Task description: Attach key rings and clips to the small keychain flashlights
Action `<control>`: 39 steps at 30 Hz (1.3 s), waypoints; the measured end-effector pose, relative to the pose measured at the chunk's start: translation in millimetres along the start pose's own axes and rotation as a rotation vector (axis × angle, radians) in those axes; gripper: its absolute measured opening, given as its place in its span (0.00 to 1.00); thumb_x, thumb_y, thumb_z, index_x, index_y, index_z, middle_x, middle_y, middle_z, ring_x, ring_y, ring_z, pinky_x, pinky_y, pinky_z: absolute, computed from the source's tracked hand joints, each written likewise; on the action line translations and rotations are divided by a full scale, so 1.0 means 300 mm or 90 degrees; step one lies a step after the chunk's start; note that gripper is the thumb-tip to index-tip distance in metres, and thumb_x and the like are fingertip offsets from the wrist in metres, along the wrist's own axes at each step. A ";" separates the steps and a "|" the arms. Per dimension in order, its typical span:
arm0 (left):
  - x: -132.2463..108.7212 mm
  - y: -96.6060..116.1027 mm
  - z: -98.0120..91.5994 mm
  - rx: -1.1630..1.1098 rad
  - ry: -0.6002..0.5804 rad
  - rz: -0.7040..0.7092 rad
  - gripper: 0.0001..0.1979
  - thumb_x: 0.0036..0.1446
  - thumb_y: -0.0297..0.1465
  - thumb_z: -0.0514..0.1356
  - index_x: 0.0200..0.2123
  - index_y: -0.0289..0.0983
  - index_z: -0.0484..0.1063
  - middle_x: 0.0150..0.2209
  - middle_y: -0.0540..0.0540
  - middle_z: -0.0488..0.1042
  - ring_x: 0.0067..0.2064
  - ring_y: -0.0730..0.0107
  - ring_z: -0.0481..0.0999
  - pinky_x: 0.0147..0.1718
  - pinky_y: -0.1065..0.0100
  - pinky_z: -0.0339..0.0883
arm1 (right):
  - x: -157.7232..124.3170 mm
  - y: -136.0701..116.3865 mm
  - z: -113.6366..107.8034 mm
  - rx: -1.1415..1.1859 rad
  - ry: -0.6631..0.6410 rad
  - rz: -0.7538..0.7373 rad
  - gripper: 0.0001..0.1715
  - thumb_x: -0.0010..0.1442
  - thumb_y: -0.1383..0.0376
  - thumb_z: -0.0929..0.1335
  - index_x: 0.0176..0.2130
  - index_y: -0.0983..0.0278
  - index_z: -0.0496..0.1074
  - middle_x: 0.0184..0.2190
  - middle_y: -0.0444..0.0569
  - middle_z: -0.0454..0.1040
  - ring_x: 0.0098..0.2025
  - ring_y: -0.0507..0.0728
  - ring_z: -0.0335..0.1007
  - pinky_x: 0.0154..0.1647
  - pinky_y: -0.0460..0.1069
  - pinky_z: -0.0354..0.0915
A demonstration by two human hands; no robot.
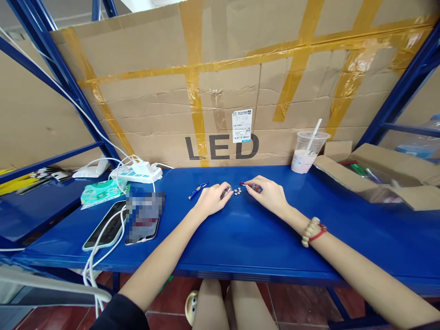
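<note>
Near the middle of the blue shelf top, my left hand (213,200) is closed around a small shiny piece (225,192), partly hidden by the fingers. Opposite it, my right hand (268,195) pinches a small blue piece with a reddish part (242,184); a darker shiny part (256,188) shows by its fingers. Between the two hands lie several small round silver discs (238,191), like button cells. Just left of my left hand, a slim blue pen-shaped thing (198,190) rests on the surface. Exact details of the held pieces are too small to make out.
A large taped carton (154,110) walls off the back. On the left are a power strip (137,173), a tissue pack (103,192), two phones (106,227) and white cables (90,266). A drink cup (304,153) and an open box (381,176) stand on the right.
</note>
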State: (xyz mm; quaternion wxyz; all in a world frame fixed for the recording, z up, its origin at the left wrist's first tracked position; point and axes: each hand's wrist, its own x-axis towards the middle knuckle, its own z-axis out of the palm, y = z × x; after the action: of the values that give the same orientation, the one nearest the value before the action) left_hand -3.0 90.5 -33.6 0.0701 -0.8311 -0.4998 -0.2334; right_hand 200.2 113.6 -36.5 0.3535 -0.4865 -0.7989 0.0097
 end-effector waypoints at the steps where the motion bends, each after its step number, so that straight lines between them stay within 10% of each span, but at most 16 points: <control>1: 0.000 0.000 -0.001 0.002 -0.001 0.001 0.14 0.61 0.39 0.46 0.40 0.38 0.65 0.33 0.48 0.73 0.34 0.69 0.73 0.29 0.72 0.62 | 0.000 0.001 0.001 -0.009 -0.011 -0.001 0.12 0.56 0.60 0.62 0.38 0.56 0.74 0.37 0.42 0.72 0.33 0.50 0.68 0.28 0.44 0.60; 10: 0.002 0.000 -0.002 -0.004 0.010 0.007 0.13 0.62 0.37 0.44 0.41 0.39 0.64 0.37 0.49 0.74 0.38 0.69 0.74 0.32 0.72 0.63 | -0.009 0.033 0.024 -0.200 -0.073 0.053 0.33 0.49 0.47 0.65 0.48 0.64 0.68 0.47 0.55 0.67 0.46 0.63 0.64 0.44 0.55 0.61; 39: 0.000 0.003 -0.002 -0.034 0.056 0.049 0.10 0.60 0.35 0.48 0.38 0.37 0.66 0.32 0.50 0.73 0.31 0.73 0.73 0.27 0.74 0.60 | 0.004 0.053 0.020 -0.228 -0.119 0.048 0.13 0.59 0.63 0.61 0.41 0.59 0.72 0.40 0.46 0.71 0.42 0.55 0.66 0.35 0.47 0.58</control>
State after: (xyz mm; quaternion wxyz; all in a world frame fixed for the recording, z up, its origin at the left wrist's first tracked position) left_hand -2.3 89.9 -32.9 0.0785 -0.8403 -0.4574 -0.2803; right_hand 208.7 124.8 -46.0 0.1852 -0.5680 -0.7985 -0.0741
